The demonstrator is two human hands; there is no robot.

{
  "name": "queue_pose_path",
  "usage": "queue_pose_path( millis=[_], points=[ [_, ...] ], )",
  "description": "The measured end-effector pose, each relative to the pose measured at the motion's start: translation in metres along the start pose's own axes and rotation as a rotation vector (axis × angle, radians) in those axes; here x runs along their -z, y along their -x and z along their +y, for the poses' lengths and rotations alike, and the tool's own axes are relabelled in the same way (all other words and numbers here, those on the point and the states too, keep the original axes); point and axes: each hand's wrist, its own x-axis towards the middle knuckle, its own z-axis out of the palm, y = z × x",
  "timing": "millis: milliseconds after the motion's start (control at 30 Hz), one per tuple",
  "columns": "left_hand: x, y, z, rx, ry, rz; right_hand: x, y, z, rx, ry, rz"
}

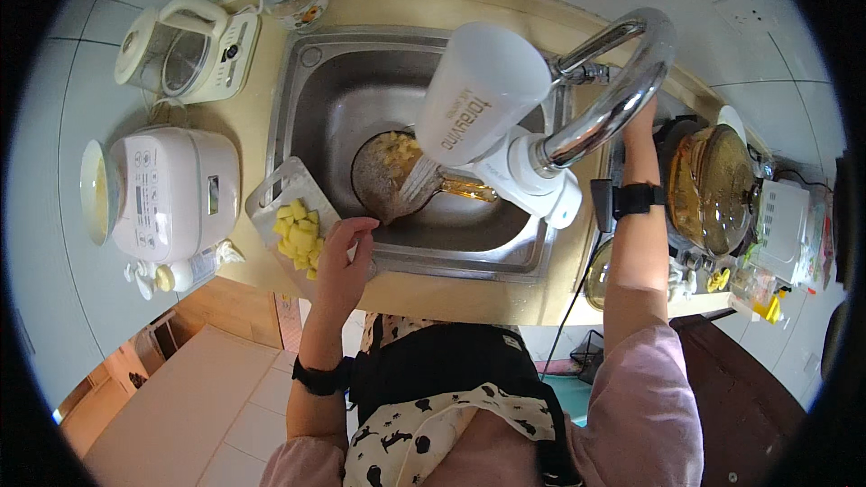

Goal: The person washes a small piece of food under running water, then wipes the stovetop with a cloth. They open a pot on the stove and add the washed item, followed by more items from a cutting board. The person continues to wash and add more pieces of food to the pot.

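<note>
My left hand is above the sink's front left edge, fingers slightly bent and nothing visible in them. Just left of it lies a cutting board bearing diced yellow pieces, perhaps potato. In the steel sink, an amber glass pot with a handle holds water and pale yellow pieces. Water streams into it from a faucet fitted with a white Torayvino filter. My right hand reaches behind the faucet's curved pipe, which hides most of its fingers; what it touches is unclear.
To the left stand a rice cooker, a bowl, a glass electric kettle and a lidded jar. An amber glass lidded pot sits right of my right forearm. A black cord hangs over the counter's front edge.
</note>
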Motion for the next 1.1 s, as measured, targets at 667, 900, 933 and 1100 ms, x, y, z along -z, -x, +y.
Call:
queue_pose_path(
  millis=[667, 900, 933, 1100],
  points=[
    [-0.011, -0.013, -0.004, -0.081, -0.03, -0.022, 0.0, -0.02, 0.024, 0.109, 0.025, -0.081],
    [-0.004, -0.026, 0.037, -0.11, -0.049, 0.047, 0.015, 0.019, -0.014, 0.2, 0.421, 0.098],
    [-0.004, -0.029, 0.049, -0.229, -0.058, 0.061, 0.018, 0.029, -0.018, 0.243, 0.401, 0.104],
    [-0.011, -0.04, 0.107, -0.502, -0.045, 0.107, 0.016, 0.019, -0.01, 0.258, 0.451, 0.193]
  ],
)
